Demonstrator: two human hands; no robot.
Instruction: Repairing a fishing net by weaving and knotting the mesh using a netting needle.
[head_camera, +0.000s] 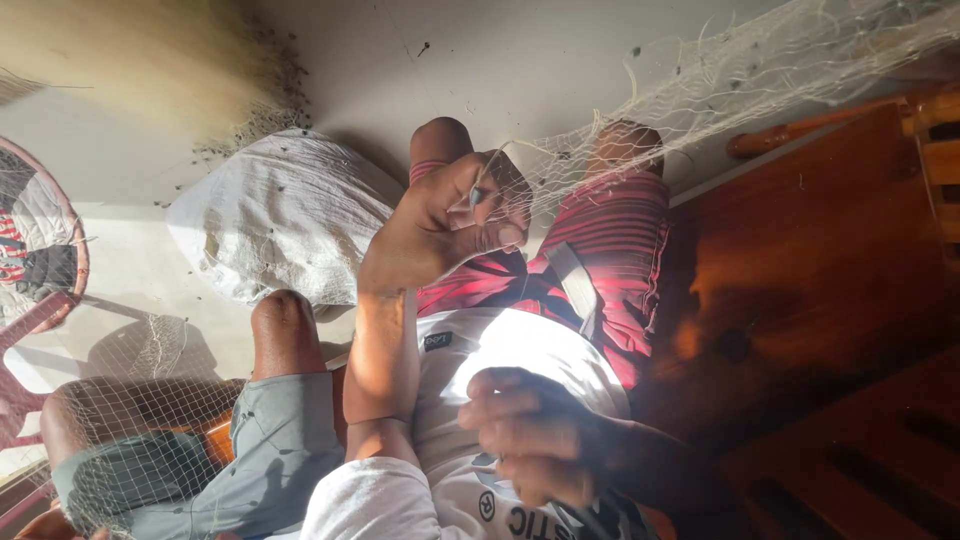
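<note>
The person sits with both knees pointing to the far side, in red striped shorts (620, 230) and a white shirt (500, 345). The left hand (445, 220) is lifted in front of the knees and closed into a fist on a fine white fishing net (760, 70). The thumb presses the mesh against the bent fingers. From this fist the net runs up to the far right, where it hangs wide and loose. I think the hand is held so high to keep this part stretched, so that the meshes open and catch the light. The right hand (530, 440) is low and near, just in front of the shirt, in deep shadow. Its fingers are curled inward, but I cannot tell if they hold anything or only rest there. On the left sits a second person in grey shorts (275, 440), with one bare knee (285, 320) raised, and more of the same net (130, 420) lies over this person's lap. It seems the two people share the weight of it. Behind, on the pale floor, a full white sack (290, 215) lies close to both of them. Dark wooden furniture (830, 300) fills the right side.
</note>
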